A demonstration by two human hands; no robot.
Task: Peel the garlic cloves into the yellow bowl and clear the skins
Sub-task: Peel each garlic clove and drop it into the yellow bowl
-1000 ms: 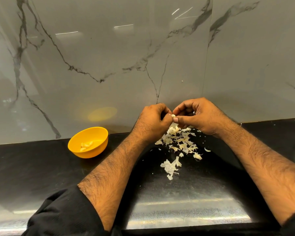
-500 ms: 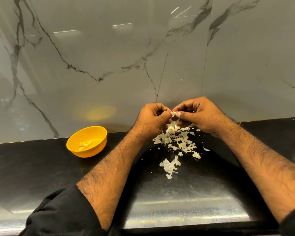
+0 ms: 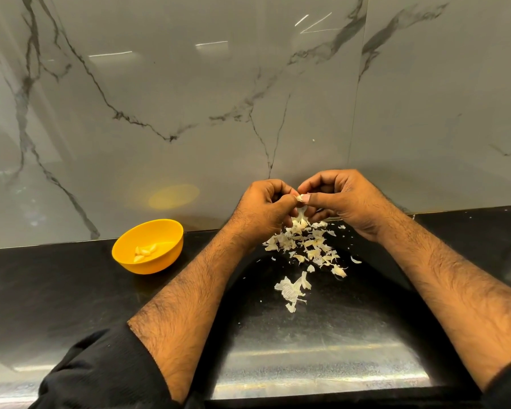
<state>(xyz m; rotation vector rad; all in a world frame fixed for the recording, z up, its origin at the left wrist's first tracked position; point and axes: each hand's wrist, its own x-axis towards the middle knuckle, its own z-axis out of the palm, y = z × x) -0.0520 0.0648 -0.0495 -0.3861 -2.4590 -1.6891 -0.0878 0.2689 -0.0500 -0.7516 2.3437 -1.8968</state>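
Observation:
Both hands meet above the counter near the wall. My left hand (image 3: 263,206) and my right hand (image 3: 340,199) pinch a small garlic clove (image 3: 301,198) between fingertips and thumbs. A strip of pale skin (image 3: 301,214) hangs down from the clove. Below the hands lies a pile of garlic skins (image 3: 307,246), with a larger scrap (image 3: 291,290) nearer me. The yellow bowl (image 3: 160,231) stands to the left on the counter and holds several peeled cloves (image 3: 144,251).
The black stone counter (image 3: 56,290) runs along a grey marble wall (image 3: 189,113). My black sleeves sit at the bottom corners. Tiny skin flecks are scattered around the pile.
The hands stay together on the clove. A strip of skin has come loose and now hangs below it. The view has shifted slightly.

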